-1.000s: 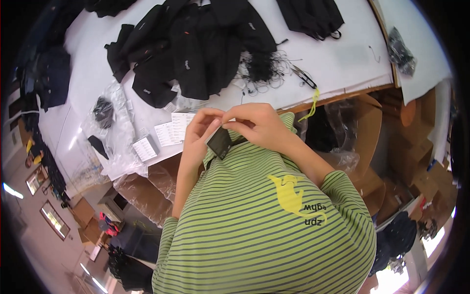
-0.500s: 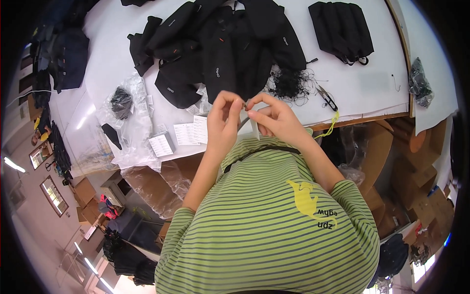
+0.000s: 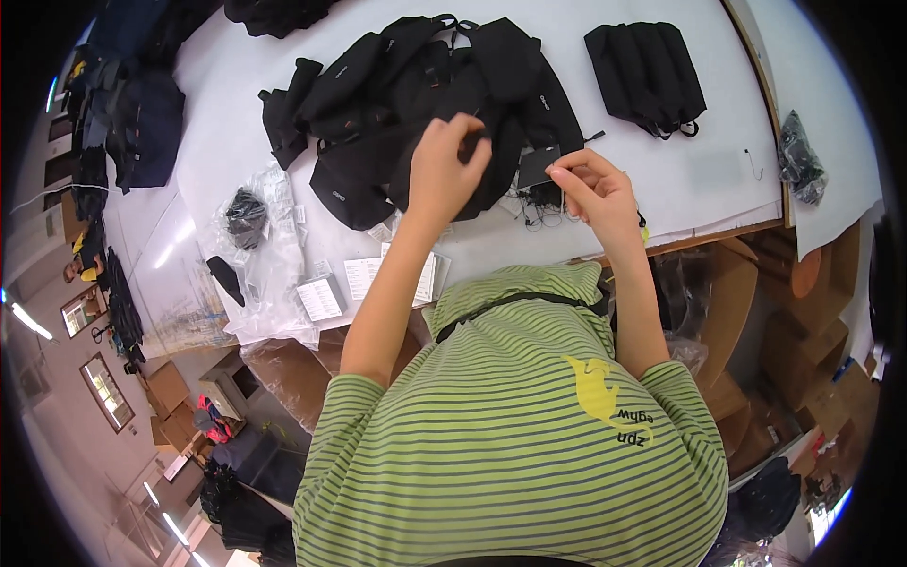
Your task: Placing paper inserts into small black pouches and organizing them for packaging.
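My right hand (image 3: 597, 194) is closed, pinching a small flat black hang tag (image 3: 537, 168) between thumb and fingertips. Over the heap of black bags (image 3: 364, 123) hovers my left hand (image 3: 446, 175), its fingers curved and thumb apart, with nothing visible in them. Whether it touches the fabric I cannot tell. A tangle of thin black strings (image 3: 540, 210) lies partly hidden below the tag and my right hand. White printed cards (image 3: 362, 275) are on the table close to my left forearm, with a small stack of cards (image 3: 321, 298) beside them.
Clear plastic bags (image 3: 269, 274) lie at the left of the white table (image 3: 661, 194). A folded black bag (image 3: 645, 80) rests at the far right. Past the table's wooden edge are a plastic-wrapped black item (image 3: 801, 156) and cardboard boxes (image 3: 794, 331).
My hands, together near the table's front edge before, have moved apart and forward. The left is now over the black bags; the right has the black tag farther right, over the strings.
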The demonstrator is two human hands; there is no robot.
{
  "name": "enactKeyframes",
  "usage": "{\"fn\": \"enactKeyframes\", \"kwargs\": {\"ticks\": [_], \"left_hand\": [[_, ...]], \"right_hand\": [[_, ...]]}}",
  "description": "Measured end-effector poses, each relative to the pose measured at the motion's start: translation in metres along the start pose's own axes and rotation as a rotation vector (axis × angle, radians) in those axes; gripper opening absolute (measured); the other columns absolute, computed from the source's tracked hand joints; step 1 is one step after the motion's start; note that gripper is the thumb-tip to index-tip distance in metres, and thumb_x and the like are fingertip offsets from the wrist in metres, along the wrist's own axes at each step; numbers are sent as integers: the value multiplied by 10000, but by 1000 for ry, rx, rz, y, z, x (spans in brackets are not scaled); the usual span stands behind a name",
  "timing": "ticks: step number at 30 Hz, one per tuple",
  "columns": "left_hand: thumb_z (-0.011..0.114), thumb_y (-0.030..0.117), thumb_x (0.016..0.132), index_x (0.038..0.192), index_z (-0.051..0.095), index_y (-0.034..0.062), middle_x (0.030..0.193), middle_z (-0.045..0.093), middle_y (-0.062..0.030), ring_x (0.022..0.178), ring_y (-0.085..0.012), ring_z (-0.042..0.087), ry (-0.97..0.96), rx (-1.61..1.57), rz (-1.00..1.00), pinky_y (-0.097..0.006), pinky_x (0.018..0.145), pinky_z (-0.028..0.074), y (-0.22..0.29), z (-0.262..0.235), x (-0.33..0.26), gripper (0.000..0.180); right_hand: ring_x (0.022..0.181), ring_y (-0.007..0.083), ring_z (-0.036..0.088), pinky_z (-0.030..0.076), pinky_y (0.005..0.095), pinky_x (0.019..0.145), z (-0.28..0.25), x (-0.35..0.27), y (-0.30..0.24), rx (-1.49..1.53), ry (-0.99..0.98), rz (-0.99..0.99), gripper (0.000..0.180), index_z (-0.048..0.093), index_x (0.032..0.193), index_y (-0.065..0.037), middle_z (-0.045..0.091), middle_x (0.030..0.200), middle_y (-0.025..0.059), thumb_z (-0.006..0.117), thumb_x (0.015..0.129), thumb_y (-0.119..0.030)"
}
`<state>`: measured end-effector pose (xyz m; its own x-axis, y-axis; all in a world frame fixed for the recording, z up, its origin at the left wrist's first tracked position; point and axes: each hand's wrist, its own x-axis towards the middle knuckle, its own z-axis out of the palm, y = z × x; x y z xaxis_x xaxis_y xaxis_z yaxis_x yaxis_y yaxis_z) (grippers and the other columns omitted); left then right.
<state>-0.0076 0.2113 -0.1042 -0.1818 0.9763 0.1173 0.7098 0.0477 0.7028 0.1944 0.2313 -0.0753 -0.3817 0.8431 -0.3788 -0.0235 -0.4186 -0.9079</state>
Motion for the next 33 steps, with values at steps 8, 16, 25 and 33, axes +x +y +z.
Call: {"fn": "enactKeyframes", "kwargs": {"ticks": [8,16,25,33], "left_hand": [[591,-70,729,1027,643,55,1104,584,-111,800,-186,566,29,-162,147,-299,722,470,42,-44,-110,328],[685,-1,705,816,604,0,828,574,-50,634,-113,473,239,-350,-331,-233,610,401,42,-40,-180,138],[698,23,730,881,686,10,794,595,-12,615,-74,440,204,-507,-454,-204,584,376,65,-53,-205,152],[623,-19,821,890,627,-39,874,599,-56,761,-93,506,226,-554,-235,-205,652,404,72,-54,-212,72]], "right_hand": [[510,39,344,264,219,468,34,-21,0,-533,-322,-165,99,649,844,-46,445,555,-28,677,789,-124],[521,53,445,339,223,476,52,-65,18,-562,-523,-259,105,684,863,-40,564,608,19,679,777,-99],[540,163,529,408,265,507,51,-105,25,-642,-447,-460,133,697,869,-108,612,678,21,697,748,-163],[521,68,462,374,232,501,45,-120,25,-345,-384,-187,99,635,892,-77,508,600,-14,661,809,-124]]}}
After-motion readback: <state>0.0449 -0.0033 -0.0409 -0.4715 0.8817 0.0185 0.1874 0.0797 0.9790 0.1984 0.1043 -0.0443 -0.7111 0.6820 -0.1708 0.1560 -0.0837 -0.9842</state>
